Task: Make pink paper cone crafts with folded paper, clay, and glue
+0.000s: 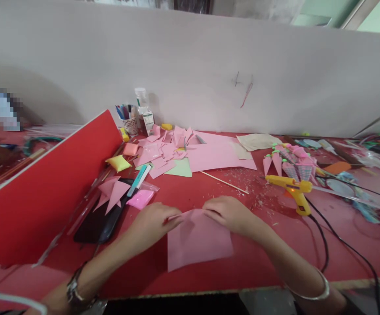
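One pink sheet (200, 245), far edge in fingers (173, 224)

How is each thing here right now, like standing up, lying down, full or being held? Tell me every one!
Pink sheet: pinched at its far edge by both hands
Left hand: closed on the sheet
Right hand: closed on the sheet
Glue gun: lying down, small orange light showing
Pen cup: upright, pens inside
Bottle: standing
Thin stick: lying flat
Pink scraps: loosely heaped
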### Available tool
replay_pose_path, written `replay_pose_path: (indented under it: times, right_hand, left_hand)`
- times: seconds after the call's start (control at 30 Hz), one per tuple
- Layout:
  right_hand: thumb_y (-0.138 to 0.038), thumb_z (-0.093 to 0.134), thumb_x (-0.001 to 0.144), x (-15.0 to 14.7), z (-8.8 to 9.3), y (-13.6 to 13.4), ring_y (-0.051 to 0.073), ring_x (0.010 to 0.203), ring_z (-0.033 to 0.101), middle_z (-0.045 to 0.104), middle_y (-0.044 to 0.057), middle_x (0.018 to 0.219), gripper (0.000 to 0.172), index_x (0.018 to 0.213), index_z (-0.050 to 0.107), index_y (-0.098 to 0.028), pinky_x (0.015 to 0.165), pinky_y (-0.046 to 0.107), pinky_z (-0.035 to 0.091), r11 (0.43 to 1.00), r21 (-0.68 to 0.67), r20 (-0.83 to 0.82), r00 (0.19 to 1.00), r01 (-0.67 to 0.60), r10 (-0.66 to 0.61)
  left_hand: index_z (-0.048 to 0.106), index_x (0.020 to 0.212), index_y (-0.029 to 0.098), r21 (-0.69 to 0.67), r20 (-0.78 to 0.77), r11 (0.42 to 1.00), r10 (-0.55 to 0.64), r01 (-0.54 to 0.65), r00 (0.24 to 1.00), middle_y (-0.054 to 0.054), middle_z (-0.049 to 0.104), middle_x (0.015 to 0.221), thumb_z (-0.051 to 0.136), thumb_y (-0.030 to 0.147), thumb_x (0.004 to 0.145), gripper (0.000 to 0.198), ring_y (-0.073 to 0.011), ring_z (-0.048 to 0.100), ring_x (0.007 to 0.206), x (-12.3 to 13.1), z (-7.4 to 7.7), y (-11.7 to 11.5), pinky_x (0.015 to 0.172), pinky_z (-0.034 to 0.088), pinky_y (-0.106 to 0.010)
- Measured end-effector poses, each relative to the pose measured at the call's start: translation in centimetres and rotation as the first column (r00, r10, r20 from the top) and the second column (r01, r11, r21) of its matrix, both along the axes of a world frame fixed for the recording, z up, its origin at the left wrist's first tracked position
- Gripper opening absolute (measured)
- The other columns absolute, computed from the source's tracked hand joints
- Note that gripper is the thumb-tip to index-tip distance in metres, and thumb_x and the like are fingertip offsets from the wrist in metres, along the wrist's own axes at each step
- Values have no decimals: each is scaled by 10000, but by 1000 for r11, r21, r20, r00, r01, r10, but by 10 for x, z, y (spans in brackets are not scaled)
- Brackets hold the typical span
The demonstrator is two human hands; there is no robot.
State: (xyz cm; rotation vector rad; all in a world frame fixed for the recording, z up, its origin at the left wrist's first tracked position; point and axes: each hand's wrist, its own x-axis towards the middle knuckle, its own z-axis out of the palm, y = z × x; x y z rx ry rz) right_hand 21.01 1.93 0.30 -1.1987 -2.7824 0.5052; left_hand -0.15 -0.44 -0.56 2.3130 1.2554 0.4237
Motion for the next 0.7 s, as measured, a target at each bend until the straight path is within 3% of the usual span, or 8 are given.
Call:
replay_pose_path:
  times: [0.1, 0.2, 0.27, 0.37, 0.47, 0.7]
  right_hand:
    - [-177, 386, 830, -12, 3, -3, 153, 706, 538, 619, 49, 757, 212, 744, 578, -151, 732, 310, 344, 980, 187, 138, 989, -74, 49]
    - [-117, 372, 795, -27, 4, -8, 141, 639, 532, 607, 34, 684, 224, 715, 578, -154, 855, 388, 283, 943, 322, 170, 985, -88, 34]
    - [-122, 372, 767, -34, 3, -10, 130, 577, 509, 591, 24, 616, 223, 667, 569, -158, 840, 370, 295, 928, 359, 130, 990, -100, 57]
    - [-139, 406, 696, -36, -3, -9, 109, 504, 449, 557, 1, 543, 168, 592, 533, -172, 632, 266, 341, 947, 314, 14, 998, -66, 65]
    - [-139, 416, 628, -29, -10, -4, 79, 451, 364, 482, -39, 478, 127, 520, 468, -180, 473, 211, 244, 978, 208, -120, 993, 14, 12]
    - [-123, 371, 579, 3, -13, -3, 56, 417, 299, 357, -57, 435, 106, 490, 389, -178, 441, 174, 216, 988, 92, -278, 956, 126, -95]
  left_hand:
    - [492, 483, 147, 37, -50, 999, 41, -39, 998, 26, 455, 436, 334, 340, 849, 443, -98, 403, 426, 9, -8, -3, 420, 218, -213]
    - [463, 475, 144, 55, -29, 994, 98, -96, 995, 37, 407, 420, 356, 290, 840, 407, -85, 368, 410, 13, -12, -4, 420, 197, -205]
    - [450, 475, 145, 46, 11, 994, 102, -103, 995, 40, 396, 426, 366, 260, 828, 381, -82, 369, 417, 15, -11, -5, 423, 206, -197]
    - [418, 473, 145, 30, 81, 996, 81, -84, 993, 46, 378, 445, 352, 245, 824, 371, -76, 372, 433, 16, -9, -6, 426, 211, -189]
    - [368, 464, 149, 33, 119, 996, 78, -83, 990, 56, 313, 449, 331, 300, 837, 404, -70, 337, 432, 13, -7, -7, 426, 196, -193]
    - [282, 488, 170, -108, 230, 987, 139, -117, 963, 48, 197, 526, 299, 301, 826, 364, -77, 236, 483, -7, 5, -6, 426, 173, -211]
